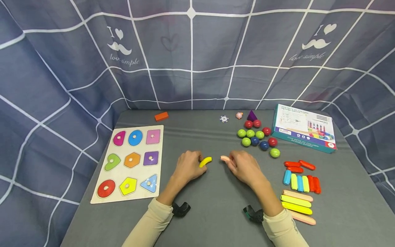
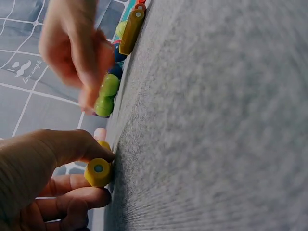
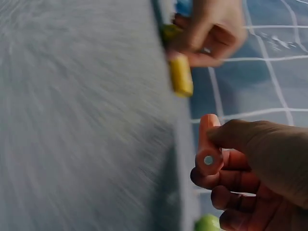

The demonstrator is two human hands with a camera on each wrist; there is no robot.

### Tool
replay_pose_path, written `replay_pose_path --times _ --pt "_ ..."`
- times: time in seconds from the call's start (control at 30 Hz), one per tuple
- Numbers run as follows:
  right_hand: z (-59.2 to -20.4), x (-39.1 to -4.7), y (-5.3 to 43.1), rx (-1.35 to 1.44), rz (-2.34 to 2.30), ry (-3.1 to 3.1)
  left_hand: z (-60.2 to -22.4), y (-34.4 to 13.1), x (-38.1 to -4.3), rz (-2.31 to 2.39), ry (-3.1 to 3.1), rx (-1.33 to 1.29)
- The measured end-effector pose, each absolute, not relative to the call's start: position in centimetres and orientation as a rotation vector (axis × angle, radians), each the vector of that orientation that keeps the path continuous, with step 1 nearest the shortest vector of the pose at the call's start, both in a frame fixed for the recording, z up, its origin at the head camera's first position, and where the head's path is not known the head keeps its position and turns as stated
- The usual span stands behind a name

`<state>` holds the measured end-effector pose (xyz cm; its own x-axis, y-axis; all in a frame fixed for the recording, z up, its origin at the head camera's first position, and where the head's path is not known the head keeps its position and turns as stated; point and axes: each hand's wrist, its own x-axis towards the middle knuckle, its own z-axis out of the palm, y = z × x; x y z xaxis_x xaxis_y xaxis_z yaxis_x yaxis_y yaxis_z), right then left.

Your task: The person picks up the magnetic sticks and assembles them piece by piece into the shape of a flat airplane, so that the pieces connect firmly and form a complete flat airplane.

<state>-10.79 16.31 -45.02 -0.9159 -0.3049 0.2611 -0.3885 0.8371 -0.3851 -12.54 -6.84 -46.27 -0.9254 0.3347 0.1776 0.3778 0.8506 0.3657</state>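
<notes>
My left hand (image 1: 188,165) pinches a curved yellow magnetic toy stick (image 1: 205,161) between thumb and fingers. In the left wrist view the yellow stick's near end (image 2: 98,172) shows a small round grey dot, close beside the grey tabletop. Across a short gap, my right hand (image 1: 245,166) pinches a peach-coloured magnetic stick (image 1: 225,158), whose front end points left toward the yellow one. The right wrist view shows the peach stick's end (image 3: 208,160) with a similar pale dot; the thumb lies over its side. The two sticks are apart.
A wooden shape puzzle board (image 1: 139,178) lies left. Right are green, red and blue balls (image 1: 259,134), a toy box (image 1: 303,127), short red sticks (image 1: 294,169) and long yellow sticks (image 1: 297,208). An orange block (image 1: 161,116), poker chip (image 1: 224,118), pig figure (image 1: 239,115) and purple pyramid (image 1: 252,116) sit behind.
</notes>
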Motion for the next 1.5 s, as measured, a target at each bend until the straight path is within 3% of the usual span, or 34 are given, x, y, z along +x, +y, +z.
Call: replay_pose_path --times 0.2,0.7,1.03,1.27,1.5 --pt "-46.7 -11.8 14.4 0.602 0.682 -2.851 -46.4 -6.5 -12.5 -0.631 -2.911 -0.588" --pt "-47.0 -12.1 13.4 0.715 0.726 -2.859 -46.4 -6.8 -12.7 -0.658 -2.886 -0.64" --pt "-46.9 -11.9 13.7 0.881 0.993 -2.843 -46.7 -6.3 -12.8 -0.703 -2.912 -0.757" --pt "-45.3 -11.4 18.3 0.691 0.989 -2.786 -46.6 -6.3 -12.8 -0.705 -2.908 -0.759" --pt "-42.4 -9.8 27.9 0.171 0.781 -2.931 -46.6 -6.5 -12.7 -0.715 -2.908 -0.742"
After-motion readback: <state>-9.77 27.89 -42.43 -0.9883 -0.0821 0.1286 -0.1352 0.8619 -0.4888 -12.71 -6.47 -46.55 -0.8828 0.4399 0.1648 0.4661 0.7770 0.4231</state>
